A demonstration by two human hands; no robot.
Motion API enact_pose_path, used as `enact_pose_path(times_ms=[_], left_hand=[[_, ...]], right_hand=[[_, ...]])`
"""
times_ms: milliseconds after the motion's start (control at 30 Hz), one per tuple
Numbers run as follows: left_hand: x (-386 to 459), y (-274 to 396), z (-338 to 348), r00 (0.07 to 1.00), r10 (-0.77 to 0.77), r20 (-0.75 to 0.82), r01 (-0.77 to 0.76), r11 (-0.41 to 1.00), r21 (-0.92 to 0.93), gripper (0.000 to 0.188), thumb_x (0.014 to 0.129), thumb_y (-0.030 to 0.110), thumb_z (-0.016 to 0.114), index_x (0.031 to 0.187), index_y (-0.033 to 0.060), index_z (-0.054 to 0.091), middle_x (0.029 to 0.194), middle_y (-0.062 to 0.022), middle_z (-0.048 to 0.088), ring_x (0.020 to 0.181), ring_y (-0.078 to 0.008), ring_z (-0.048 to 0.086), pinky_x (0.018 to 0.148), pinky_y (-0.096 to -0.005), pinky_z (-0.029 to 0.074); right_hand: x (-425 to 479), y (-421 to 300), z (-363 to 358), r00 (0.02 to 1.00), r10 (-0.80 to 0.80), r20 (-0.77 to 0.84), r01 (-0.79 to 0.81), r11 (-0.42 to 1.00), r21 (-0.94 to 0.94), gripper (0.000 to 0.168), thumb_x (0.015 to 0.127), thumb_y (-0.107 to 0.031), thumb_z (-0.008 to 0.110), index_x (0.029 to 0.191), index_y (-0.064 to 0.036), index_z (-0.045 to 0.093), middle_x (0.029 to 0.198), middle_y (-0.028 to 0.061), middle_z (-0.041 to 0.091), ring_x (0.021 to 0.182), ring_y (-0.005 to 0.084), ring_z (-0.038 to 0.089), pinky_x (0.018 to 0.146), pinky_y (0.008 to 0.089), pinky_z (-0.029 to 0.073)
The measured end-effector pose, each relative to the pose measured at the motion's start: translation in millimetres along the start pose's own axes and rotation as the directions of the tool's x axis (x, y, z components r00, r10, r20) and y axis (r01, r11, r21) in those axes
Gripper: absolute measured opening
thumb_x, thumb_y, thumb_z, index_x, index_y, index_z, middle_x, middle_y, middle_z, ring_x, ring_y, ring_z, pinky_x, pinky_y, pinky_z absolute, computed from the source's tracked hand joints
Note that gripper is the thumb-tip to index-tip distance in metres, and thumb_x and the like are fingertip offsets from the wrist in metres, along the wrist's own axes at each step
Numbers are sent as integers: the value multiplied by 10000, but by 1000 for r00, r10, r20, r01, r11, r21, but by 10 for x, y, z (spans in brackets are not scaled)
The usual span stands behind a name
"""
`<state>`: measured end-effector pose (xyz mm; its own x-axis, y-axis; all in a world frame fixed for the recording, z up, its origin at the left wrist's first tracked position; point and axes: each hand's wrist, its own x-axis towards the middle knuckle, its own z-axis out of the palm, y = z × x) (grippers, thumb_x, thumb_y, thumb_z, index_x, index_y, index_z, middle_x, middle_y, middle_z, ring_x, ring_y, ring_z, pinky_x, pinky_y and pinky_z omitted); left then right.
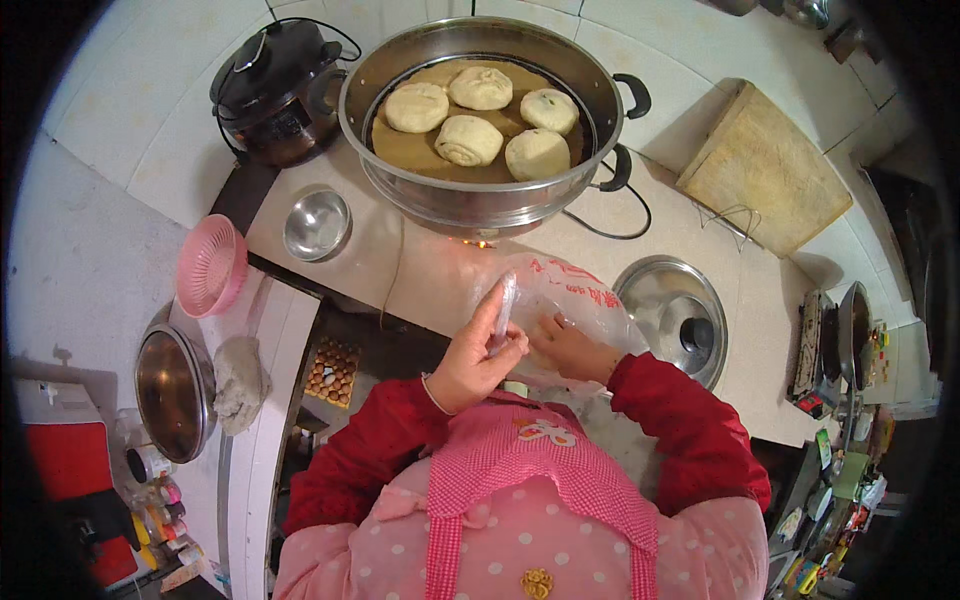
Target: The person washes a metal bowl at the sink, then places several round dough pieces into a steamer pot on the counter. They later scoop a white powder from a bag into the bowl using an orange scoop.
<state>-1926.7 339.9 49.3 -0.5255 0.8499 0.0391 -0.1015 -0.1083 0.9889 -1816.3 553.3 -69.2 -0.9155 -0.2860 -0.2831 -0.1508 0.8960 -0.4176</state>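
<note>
Just in front of my apron, my left hand (480, 349) grips a gathered edge of a clear plastic bag between thumb and fingers. The bag (592, 304), printed in red, spreads over the counter's front part. My right hand (570, 346) lies palm down on the bag, fingers pointing away, partly covered by the film. Beyond both hands stands a large steel steamer pot (480, 199) with its lid off. Inside, several dough buns (469, 140) rest spaced apart on a brown liner (420, 161). A small flame shows beneath the pot.
A domed steel lid (637, 289) lies right of the bag. Behind it leans a wooden cutting board (765, 169). To the left are a small steel bowl (317, 225), a black electric cooker (277, 97), a pink basket (212, 266), a larger steel basin (174, 394) and a grey cloth (240, 382).
</note>
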Motion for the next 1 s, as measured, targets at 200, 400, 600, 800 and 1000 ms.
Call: enact_pose_path(times_ms=[200, 400, 600, 800, 1000], left_hand=[[-47, -17, -41, 997, 28, -65, -27, 1000, 13, 749, 886, 6, 551, 1491, 65, 113, 1003, -47, 558, 823, -69, 512, 745, -222, 445], [-157, -25, -68, 988, 31, -148, -22, 998, 64, 683, 869, 23, 578, 1463, 52, 242, 933, -12, 533, 758, -55, 486, 683, -217, 434], [-273, 33, -72, 992, 14, -123, 15, 974, 225, 542, 877, 65, 582, 1381, 20, 387, 770, -20, 501, 657, -56, 441, 592, -215, 405], [-403, 98, -86, 994, -5, -111, 30, 974, 225, 400, 885, 74, 573, 1271, -9, 508, 850, -97, 593, 716, -107, 519, 655, -258, 454], [-393, 110, -141, 982, -33, -184, 65, 984, 166, 396, 897, 72, 560, 1275, -23, 493, 888, -95, 596, 753, -100, 528, 673, -246, 452]], right_hand=[[-331, -861, -1413, 973, -174, -151, 140, 967, -213, 778, 658, -119, 707, 1365, -133, 382, 1316, 220, 410, 1127, 418, 490, 932, 457, 438], [-122, -976, -2817, 830, -283, -481, 182, 952, -247, 863, 584, -125, 747, 1361, -60, 379, 1335, 218, 443, 1246, 404, 417, 1028, 435, 364], [1127, 137, -3511, 677, -188, -711, -328, 788, -521, 777, 650, -194, 729, 1352, -130, 402, 1211, 132, 510, 1145, 334, 480, 893, 459, 423], [1926, 607, -3658, 851, 118, -512, -499, 484, -719, 545, 740, -212, 692, 1246, -133, 504, 1081, 107, 613, 1054, 291, 568, 821, 425, 471], [2162, 832, -3770, 965, 220, -145, -232, 970, -71, 947, 632, -243, 750, 1443, -72, 292, 1293, 195, 512, 1150, 336, 524, 955, 366, 429]])
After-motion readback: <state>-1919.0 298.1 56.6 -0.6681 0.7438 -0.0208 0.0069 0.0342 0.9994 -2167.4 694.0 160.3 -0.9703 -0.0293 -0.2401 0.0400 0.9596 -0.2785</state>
